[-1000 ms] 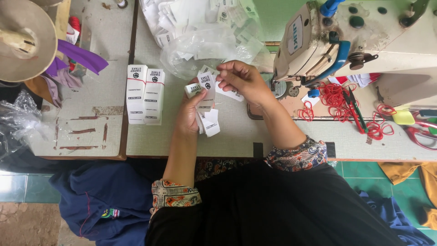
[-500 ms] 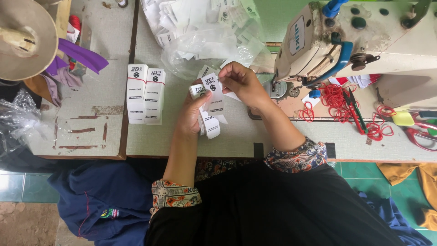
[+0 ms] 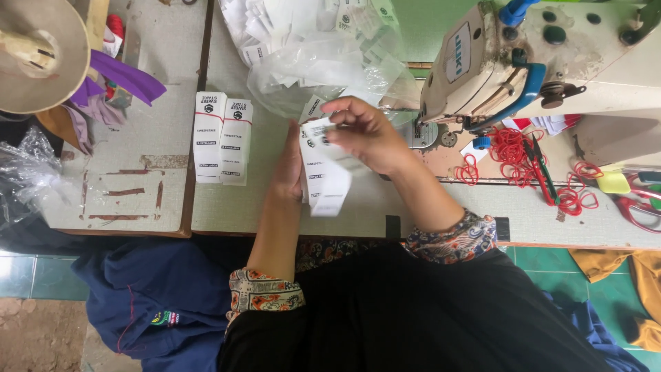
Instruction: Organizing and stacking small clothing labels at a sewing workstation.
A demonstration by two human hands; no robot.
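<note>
My left hand [image 3: 288,165] holds a stack of white printed fabric labels [image 3: 323,180] upright over the worktable [image 3: 227,207]. My right hand [image 3: 365,131] pinches the top end of the front label of that stack between thumb and fingers. Two banded bundles of the same white labels [image 3: 222,138] lie flat on the table, left of my left hand. A clear plastic bag with loose white labels [image 3: 310,52] lies just beyond both hands.
A cream sewing machine [image 3: 544,62] stands at the right, with red rubber bands [image 3: 513,148] and scissors [image 3: 637,203] near it. A thread cone [image 3: 34,52] and purple cloth [image 3: 124,76] sit at the far left. Blue fabric [image 3: 144,296] hangs below the table edge.
My right hand has slid a little left along the top of the label stack. The labels in my left hand now hang more upright and fanned downward.
</note>
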